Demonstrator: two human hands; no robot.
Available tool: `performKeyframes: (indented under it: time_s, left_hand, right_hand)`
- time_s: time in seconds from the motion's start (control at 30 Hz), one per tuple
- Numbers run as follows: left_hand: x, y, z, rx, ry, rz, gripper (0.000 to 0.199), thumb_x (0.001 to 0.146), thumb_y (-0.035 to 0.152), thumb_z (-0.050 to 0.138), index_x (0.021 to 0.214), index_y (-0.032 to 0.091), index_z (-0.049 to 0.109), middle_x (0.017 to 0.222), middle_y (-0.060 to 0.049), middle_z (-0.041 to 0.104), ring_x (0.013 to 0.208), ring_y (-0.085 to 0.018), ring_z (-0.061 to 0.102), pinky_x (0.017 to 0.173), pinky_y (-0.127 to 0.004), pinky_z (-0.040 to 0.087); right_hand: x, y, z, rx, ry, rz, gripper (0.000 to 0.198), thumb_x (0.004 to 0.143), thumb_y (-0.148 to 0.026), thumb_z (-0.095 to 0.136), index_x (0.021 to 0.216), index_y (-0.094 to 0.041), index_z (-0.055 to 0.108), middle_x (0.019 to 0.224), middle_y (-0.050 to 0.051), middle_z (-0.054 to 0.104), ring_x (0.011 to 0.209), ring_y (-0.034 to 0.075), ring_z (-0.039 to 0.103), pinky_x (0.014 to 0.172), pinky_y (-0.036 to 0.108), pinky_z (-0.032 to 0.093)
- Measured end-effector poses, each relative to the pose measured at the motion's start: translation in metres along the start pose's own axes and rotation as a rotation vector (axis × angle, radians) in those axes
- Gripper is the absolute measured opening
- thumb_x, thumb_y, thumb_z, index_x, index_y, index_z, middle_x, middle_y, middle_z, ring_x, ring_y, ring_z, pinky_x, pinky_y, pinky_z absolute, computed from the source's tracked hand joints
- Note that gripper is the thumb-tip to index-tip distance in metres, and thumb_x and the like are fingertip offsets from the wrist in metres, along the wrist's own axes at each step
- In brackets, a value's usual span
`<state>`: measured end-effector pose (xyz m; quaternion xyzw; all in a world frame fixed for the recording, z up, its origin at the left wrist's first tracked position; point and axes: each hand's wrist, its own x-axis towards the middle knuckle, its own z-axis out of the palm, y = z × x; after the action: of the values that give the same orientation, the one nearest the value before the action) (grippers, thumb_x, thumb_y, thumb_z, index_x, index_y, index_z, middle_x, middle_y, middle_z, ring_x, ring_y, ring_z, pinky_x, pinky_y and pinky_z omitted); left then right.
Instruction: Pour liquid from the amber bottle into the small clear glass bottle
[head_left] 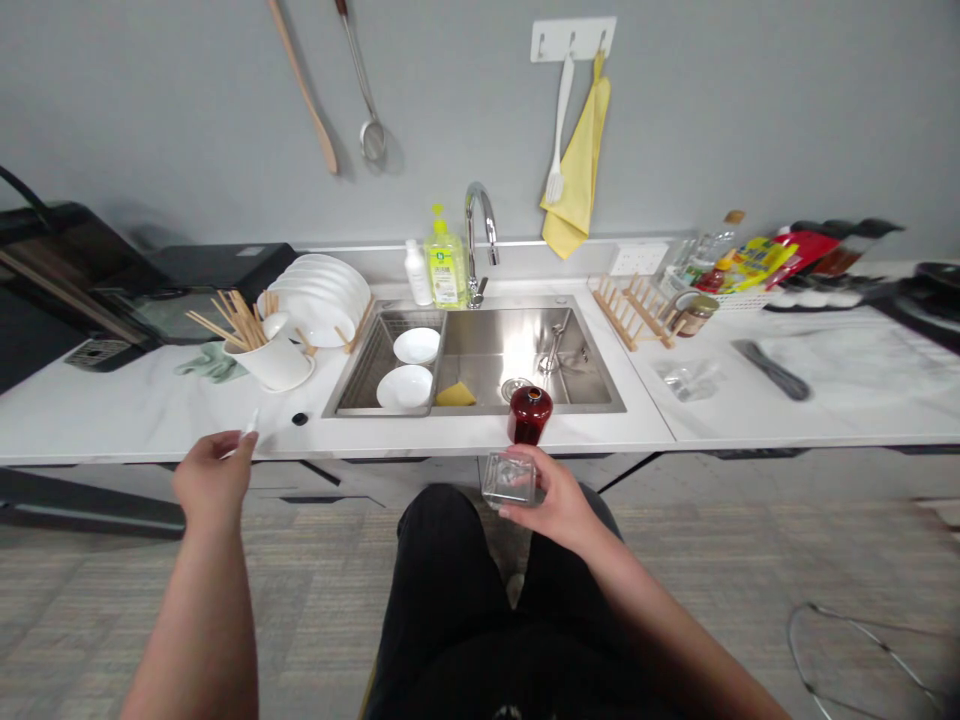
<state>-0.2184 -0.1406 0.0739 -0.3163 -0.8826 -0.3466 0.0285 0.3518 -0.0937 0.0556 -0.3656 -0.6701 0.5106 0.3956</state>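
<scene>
My left hand [212, 482] is closed in a pinch on a small white pointed piece [253, 422], just over the counter's front edge. On the counter beside it lies a small black round cap [300, 419]. My right hand [559, 500] grips a clear square container [510, 478] in front of the counter edge, above my lap. Directly behind that container stands a dark red bottle [529, 418] with an uncovered narrow neck, at the sink's front rim.
The steel sink [615, 400] holds two white bowls [405, 386] and a yellow sponge [456, 395]. To the left are a white pot of chopsticks [274, 365] and racked plates [330, 290]. A wooden rack [626, 320] and a jar [697, 314] stand right.
</scene>
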Motion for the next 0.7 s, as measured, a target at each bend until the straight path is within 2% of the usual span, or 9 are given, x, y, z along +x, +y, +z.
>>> performKeyframes:
  time_s: [0.1, 0.17, 0.27, 0.53, 0.63, 0.7]
  left_hand:
    - [0.017, -0.001, 0.007, 0.194, -0.099, 0.004, 0.037, 0.102, 0.052, 0.078, 0.118, 0.019, 0.077, 0.102, -0.002, 0.079, 0.093, -0.023, 0.067, 0.081, -0.028, 0.041]
    - [0.023, 0.002, 0.012, 0.237, -0.163, 0.033, 0.041, 0.099, 0.053, 0.079, 0.121, 0.018, 0.078, 0.102, -0.004, 0.078, 0.094, -0.025, 0.066, 0.08, -0.028, 0.038]
    - [0.028, 0.006, 0.019, 0.246, -0.194, 0.068, 0.048, 0.093, 0.054, 0.081, 0.123, 0.018, 0.078, 0.097, -0.005, 0.074, 0.092, -0.026, 0.062, 0.08, -0.03, 0.035]
    - [0.044, 0.009, 0.035, 0.19, -0.173, 0.056, 0.041, 0.087, 0.055, 0.083, 0.105, 0.019, 0.076, 0.082, -0.001, 0.064, 0.088, -0.028, 0.06, 0.093, -0.04, 0.047]
    - [0.045, 0.006, 0.036, 0.118, -0.13, 0.072, 0.045, 0.084, 0.053, 0.086, 0.11, 0.017, 0.076, 0.085, -0.001, 0.064, 0.088, -0.028, 0.061, 0.096, -0.043, 0.051]
    - [0.034, 0.004, 0.031, 0.028, -0.026, 0.113, 0.05, 0.083, 0.049, 0.087, 0.118, 0.015, 0.077, 0.097, -0.003, 0.069, 0.09, -0.026, 0.061, 0.097, -0.045, 0.054]
  right_hand:
    - [0.0, -0.004, 0.002, -0.013, 0.004, 0.007, 0.078, 0.076, -0.034, 0.103, 0.147, -0.029, 0.069, 0.151, 0.014, 0.078, 0.108, 0.03, 0.085, 0.104, 0.051, 0.07]
    - [0.0, -0.006, 0.002, -0.036, 0.009, 0.019, 0.08, 0.075, -0.033, 0.103, 0.147, -0.03, 0.069, 0.15, 0.013, 0.078, 0.104, 0.029, 0.085, 0.102, 0.051, 0.07]
    - [-0.001, -0.006, 0.001, -0.047, 0.013, 0.031, 0.081, 0.075, -0.033, 0.102, 0.148, -0.03, 0.068, 0.151, 0.014, 0.077, 0.102, 0.029, 0.085, 0.101, 0.052, 0.071]
    - [-0.001, -0.008, 0.002, -0.053, 0.009, 0.036, 0.081, 0.075, -0.033, 0.102, 0.148, -0.03, 0.068, 0.15, 0.013, 0.077, 0.103, 0.029, 0.085, 0.1, 0.051, 0.071]
    - [-0.001, -0.01, 0.003, -0.044, -0.014, 0.021, 0.08, 0.076, -0.032, 0.102, 0.149, -0.031, 0.068, 0.151, 0.012, 0.077, 0.109, 0.031, 0.086, 0.105, 0.053, 0.07]
    - [-0.001, -0.011, 0.004, -0.039, -0.02, 0.019, 0.08, 0.077, -0.032, 0.102, 0.149, -0.032, 0.068, 0.152, 0.012, 0.076, 0.109, 0.031, 0.086, 0.105, 0.053, 0.07]
